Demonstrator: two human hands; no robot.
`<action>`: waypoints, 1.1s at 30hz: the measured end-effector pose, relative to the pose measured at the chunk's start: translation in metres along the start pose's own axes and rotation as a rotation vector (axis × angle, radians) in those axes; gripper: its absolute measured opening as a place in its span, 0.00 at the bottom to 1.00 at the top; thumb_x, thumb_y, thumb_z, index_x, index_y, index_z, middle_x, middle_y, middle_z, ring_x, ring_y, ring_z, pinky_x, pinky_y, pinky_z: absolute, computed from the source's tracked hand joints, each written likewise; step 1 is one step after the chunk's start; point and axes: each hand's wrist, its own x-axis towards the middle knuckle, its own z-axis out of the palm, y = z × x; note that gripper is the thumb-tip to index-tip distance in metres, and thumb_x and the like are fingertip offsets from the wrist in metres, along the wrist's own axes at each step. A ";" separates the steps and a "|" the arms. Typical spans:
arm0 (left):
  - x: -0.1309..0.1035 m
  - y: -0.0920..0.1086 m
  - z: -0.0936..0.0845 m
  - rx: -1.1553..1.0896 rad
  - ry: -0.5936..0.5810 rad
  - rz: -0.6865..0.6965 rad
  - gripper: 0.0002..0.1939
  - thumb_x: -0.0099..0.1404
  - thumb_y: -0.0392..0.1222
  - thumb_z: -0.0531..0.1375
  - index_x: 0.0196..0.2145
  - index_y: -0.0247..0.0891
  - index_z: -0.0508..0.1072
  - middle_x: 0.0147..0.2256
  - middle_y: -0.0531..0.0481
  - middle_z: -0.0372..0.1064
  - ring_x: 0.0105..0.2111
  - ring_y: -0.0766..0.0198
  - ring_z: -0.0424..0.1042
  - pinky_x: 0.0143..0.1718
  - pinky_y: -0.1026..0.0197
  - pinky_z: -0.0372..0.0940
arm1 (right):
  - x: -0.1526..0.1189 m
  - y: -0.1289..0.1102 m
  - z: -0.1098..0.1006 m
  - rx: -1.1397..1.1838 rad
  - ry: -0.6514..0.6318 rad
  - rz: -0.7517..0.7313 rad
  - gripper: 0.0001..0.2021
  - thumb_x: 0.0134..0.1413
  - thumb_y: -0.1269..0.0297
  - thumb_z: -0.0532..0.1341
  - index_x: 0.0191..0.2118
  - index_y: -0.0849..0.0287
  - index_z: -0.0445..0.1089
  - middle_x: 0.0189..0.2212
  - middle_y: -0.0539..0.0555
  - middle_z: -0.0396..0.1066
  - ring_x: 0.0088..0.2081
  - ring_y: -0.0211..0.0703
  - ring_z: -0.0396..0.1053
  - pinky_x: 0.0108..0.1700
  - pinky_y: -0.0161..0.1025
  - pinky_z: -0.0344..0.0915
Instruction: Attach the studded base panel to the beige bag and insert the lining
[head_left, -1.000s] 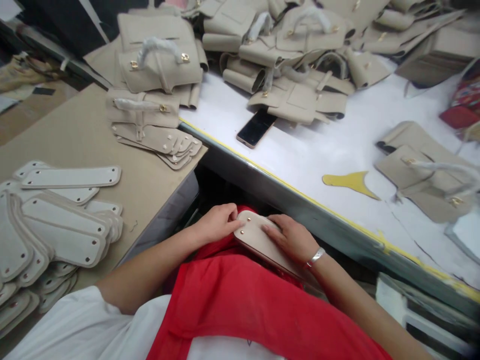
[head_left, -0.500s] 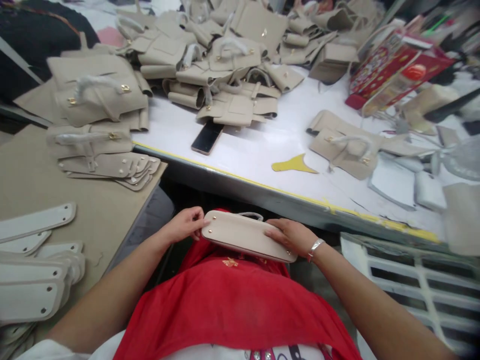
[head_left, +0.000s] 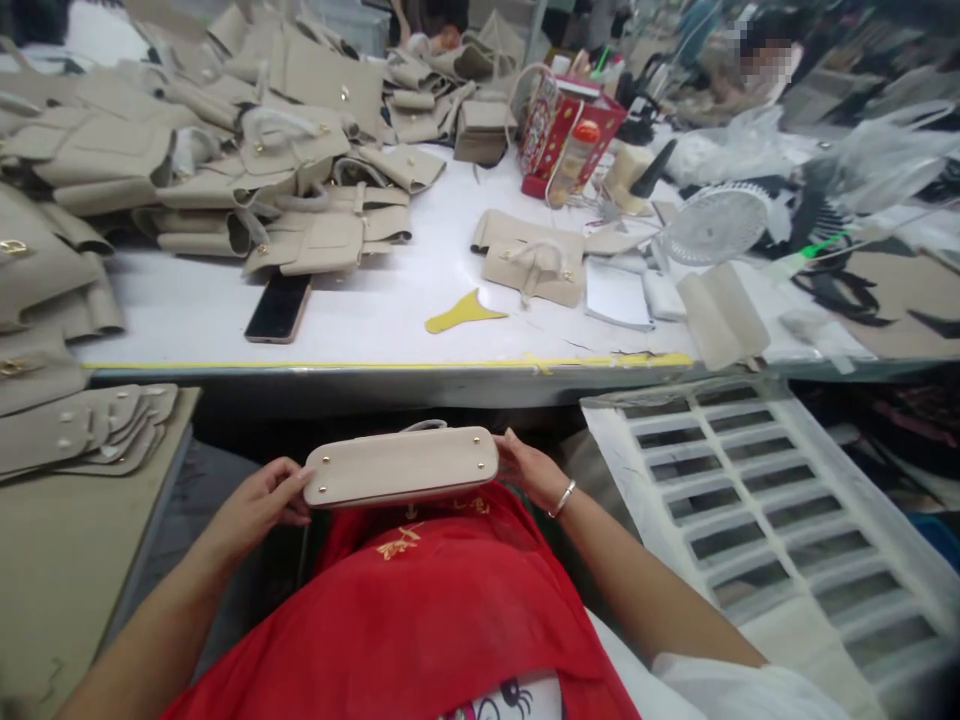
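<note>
Bag base (head_left: pixel 401 466), beige, oblong, brass-studded

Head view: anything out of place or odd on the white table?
Two things stand out. A black phone lies face up among the beige bag parts, near the white table front edge. A lone yellow cut-out is the only piece of that colour. Both hands hold a beige bag, bottom up.

White table (head_left: pixel 390 310): beige bags (head_left: pixel 300 190) (heaped), phone (head_left: pixel 278 307), yellow cutout (head_left: pixel 463 313), fan (head_left: pixel 716 223).
</note>
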 end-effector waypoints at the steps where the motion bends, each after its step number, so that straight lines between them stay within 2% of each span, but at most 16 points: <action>1: -0.002 0.002 0.002 0.107 0.051 0.006 0.22 0.52 0.62 0.56 0.29 0.38 0.62 0.21 0.56 0.63 0.22 0.65 0.67 0.25 0.62 0.66 | -0.002 0.003 0.001 -0.016 0.039 -0.027 0.27 0.57 0.44 0.45 0.48 0.59 0.67 0.48 0.58 0.68 0.47 0.47 0.67 0.49 0.47 0.63; 5: -0.009 0.014 0.011 0.653 0.263 0.136 0.21 0.54 0.61 0.54 0.28 0.39 0.62 0.23 0.54 0.64 0.24 0.62 0.67 0.26 0.62 0.61 | -0.011 0.010 0.007 -0.373 0.214 -0.316 0.23 0.59 0.49 0.45 0.48 0.57 0.66 0.49 0.56 0.66 0.51 0.46 0.62 0.56 0.46 0.56; 8: -0.010 0.022 0.016 0.785 0.324 0.196 0.19 0.54 0.59 0.55 0.29 0.39 0.63 0.25 0.53 0.65 0.25 0.63 0.67 0.27 0.63 0.59 | -0.016 0.007 0.013 -0.620 0.283 -0.496 0.19 0.61 0.55 0.45 0.51 0.56 0.63 0.49 0.55 0.65 0.52 0.42 0.61 0.56 0.43 0.55; 14: -0.006 0.025 0.016 0.669 0.253 0.108 0.19 0.54 0.58 0.55 0.24 0.38 0.63 0.20 0.55 0.62 0.20 0.66 0.62 0.21 0.66 0.53 | -0.012 -0.004 0.020 -1.048 0.349 -0.675 0.21 0.60 0.57 0.47 0.53 0.66 0.60 0.49 0.64 0.63 0.52 0.49 0.59 0.56 0.48 0.56; 18: 0.001 0.029 0.007 0.641 0.203 0.115 0.21 0.54 0.59 0.55 0.20 0.36 0.65 0.18 0.54 0.61 0.21 0.67 0.60 0.21 0.66 0.50 | 0.005 -0.009 0.028 -1.222 0.340 -0.808 0.21 0.59 0.57 0.48 0.53 0.65 0.59 0.49 0.65 0.63 0.50 0.51 0.60 0.54 0.50 0.58; 23: 0.003 0.036 0.000 0.691 0.146 0.143 0.20 0.53 0.56 0.58 0.18 0.36 0.64 0.17 0.55 0.59 0.19 0.69 0.57 0.20 0.65 0.46 | 0.015 -0.014 0.044 -1.312 0.305 -0.902 0.22 0.58 0.55 0.50 0.53 0.65 0.60 0.49 0.64 0.62 0.50 0.51 0.61 0.51 0.49 0.61; 27: 0.006 0.032 -0.003 0.543 0.096 0.139 0.20 0.51 0.54 0.59 0.17 0.35 0.62 0.17 0.56 0.58 0.19 0.70 0.55 0.20 0.66 0.47 | 0.017 -0.016 0.050 -1.355 0.325 -0.901 0.22 0.58 0.54 0.50 0.51 0.64 0.61 0.48 0.63 0.64 0.48 0.52 0.61 0.52 0.50 0.60; 33: 0.013 0.022 -0.010 0.359 0.041 0.196 0.17 0.54 0.50 0.56 0.16 0.35 0.59 0.16 0.58 0.53 0.19 0.72 0.51 0.20 0.67 0.47 | 0.021 -0.015 0.052 -1.331 0.297 -0.901 0.21 0.57 0.55 0.51 0.52 0.61 0.60 0.48 0.62 0.63 0.50 0.50 0.60 0.53 0.49 0.58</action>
